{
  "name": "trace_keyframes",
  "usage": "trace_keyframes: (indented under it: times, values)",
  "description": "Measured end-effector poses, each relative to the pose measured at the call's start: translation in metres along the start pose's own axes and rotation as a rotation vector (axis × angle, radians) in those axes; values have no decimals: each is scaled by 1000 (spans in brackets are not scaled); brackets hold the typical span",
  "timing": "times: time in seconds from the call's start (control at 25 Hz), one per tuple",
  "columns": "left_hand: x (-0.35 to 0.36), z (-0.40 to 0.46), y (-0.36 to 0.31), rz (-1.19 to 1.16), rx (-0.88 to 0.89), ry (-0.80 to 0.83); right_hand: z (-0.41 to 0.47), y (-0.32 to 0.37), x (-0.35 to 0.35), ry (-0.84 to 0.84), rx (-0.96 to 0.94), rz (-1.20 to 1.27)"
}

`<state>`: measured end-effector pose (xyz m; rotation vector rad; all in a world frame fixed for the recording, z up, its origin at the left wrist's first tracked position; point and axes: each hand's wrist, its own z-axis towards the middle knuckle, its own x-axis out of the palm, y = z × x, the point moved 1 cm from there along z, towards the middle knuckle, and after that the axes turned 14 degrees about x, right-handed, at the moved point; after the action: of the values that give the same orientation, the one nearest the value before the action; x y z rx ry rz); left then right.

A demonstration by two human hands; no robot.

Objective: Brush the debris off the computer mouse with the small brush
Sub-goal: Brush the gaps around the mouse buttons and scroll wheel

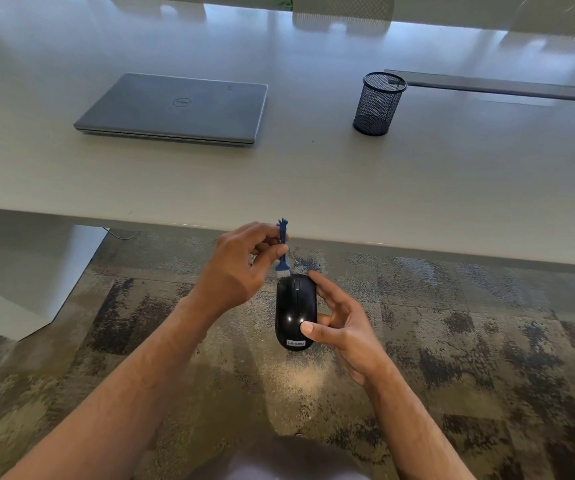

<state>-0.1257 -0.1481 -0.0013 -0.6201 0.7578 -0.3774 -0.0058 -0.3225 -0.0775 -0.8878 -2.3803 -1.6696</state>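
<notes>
The black computer mouse (295,311) is held up over the carpet (452,341), near the worktop (313,174) edge, so the dirt can fall down. The right hand (341,327) grips its side, thumb on top. The left hand (241,268) pinches the small blue brush (283,251), bristles touching the mouse's far end. A closed laptop (175,107) and mesh cup (379,103) sit farther away.

Office, long pale desk (313,174), closed laptop (172,109), mesh pen cup (378,103), patterned carpet tiles (452,341)
</notes>
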Motion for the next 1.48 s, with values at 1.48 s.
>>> trace_keyframes:
  times: [1.48]
  values:
    - [6, -5, -15, -16, 123, 104, 0, -4, -3, 5, 6, 2]
